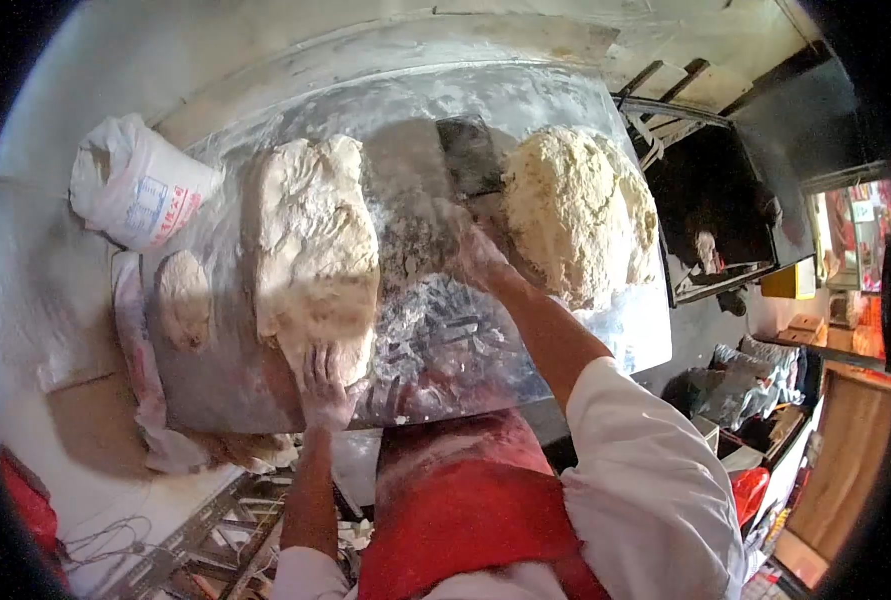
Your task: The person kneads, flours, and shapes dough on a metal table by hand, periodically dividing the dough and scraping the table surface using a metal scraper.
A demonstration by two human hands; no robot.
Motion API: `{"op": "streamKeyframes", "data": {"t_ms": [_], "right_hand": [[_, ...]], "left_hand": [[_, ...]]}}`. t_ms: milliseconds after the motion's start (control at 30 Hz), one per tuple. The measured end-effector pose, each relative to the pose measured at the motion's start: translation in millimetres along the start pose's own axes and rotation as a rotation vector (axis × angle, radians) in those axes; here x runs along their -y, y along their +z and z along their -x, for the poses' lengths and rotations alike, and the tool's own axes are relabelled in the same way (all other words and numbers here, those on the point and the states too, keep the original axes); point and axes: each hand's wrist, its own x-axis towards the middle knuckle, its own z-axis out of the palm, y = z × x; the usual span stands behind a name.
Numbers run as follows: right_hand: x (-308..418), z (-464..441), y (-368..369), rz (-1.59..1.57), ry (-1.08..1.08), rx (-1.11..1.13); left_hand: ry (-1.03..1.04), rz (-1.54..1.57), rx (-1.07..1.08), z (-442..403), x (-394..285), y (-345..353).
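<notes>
A long slab of pale dough (pixel 315 235) lies on the floured metal worktop. My left hand (pixel 327 388) rests flat on its near end, fingers stretched out. My right hand (pixel 477 255), dusted with flour, is over the worktop between this slab and a rougher, yellowish dough mass (pixel 565 215) on the right. Just beyond my right fingertips is a dark, flat rectangular piece (pixel 470 156); whether my fingers touch or grip it is unclear. My right fingers are blurred. A small oval piece of dough (pixel 184 300) sits left of the slab.
A white printed sack (pixel 143 182) stands at the back left of the worktop (pixel 445 385). A flour-covered cloth or bag (pixel 140 350) hangs along the left edge. Right of the worktop is a dark open-topped unit (pixel 715 200). Grey bags (pixel 740 385) are piled lower right.
</notes>
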Motion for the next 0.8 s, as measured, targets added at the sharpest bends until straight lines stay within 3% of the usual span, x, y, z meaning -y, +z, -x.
{"op": "streamKeyframes", "data": {"t_ms": [67,167,267,333,367,400,433,467,500,533,567,600,633,667,733,800], "right_hand": [[5.1,-9.2,1.5,-0.46,0.159,-0.147],[97.6,12.0,-110.0,-0.079,0.363,0.099],[134.5,55.0,-145.2,-0.034,0.538,0.2],[135.9,92.1,-151.5,0.061,0.518,0.252],[142.7,109.2,-150.5,0.074,0.503,0.232],[146.8,121.4,-150.1,0.086,0.486,0.212],[146.0,127.7,-152.5,-0.038,0.562,0.431],[152.8,135.8,-159.2,-0.036,0.573,0.42],[167.7,146.7,-170.9,-0.246,0.519,0.278],[182.9,157.8,-182.6,-0.45,0.456,0.132],[195.9,169.2,-192.5,-0.446,0.462,0.12],[208.5,181.0,-202.3,-0.656,0.516,0.024],[219.0,191.9,-213.0,-0.865,0.564,-0.072],[227.8,204.6,-225.4,-0.863,0.568,-0.08],[242.5,224.7,-249.3,-1.089,0.626,-0.296],[240.3,218.0,-270.1,-1.017,0.662,-0.359]], "left_hand": [[0.026,0.075,-0.022,-0.3,1.0,3.2],[0.054,0.07,-0.011,3.0,9.9,14.2],[0.094,-0.011,0.042,-2.0,8.7,5.9],[0.031,-0.022,0.049,-3.2,0.6,-3.5],[-0.094,0.813,-0.01,-2.3,19.7,36.6],[-0.074,0.813,-0.006,-11.8,8.4,21.7],[0.008,0.487,-0.055,-25.8,-16.7,-12.1],[0.088,0.161,-0.108,-43.6,-40.1,-37.2],[0.114,0.51,-0.169,-65.9,-57.4,-47.3],[0.189,0.611,-0.216,-88.6,-61.9,-50.4],[0.022,0.905,-0.103,-115.5,-71.8,-52.1],[-0.153,1.189,0.021,-145.7,-82.6,-55.6],[-0.188,1.121,0.092,-173.1,-95.3,-77.6],[-0.225,1.051,0.163,-199.0,-107.7,-98.8],[-0.118,1.808,0.259,-254.3,-122.1,-90.5],[0.13,1.481,0.475,-329.0,-135.9,-61.3]]}}
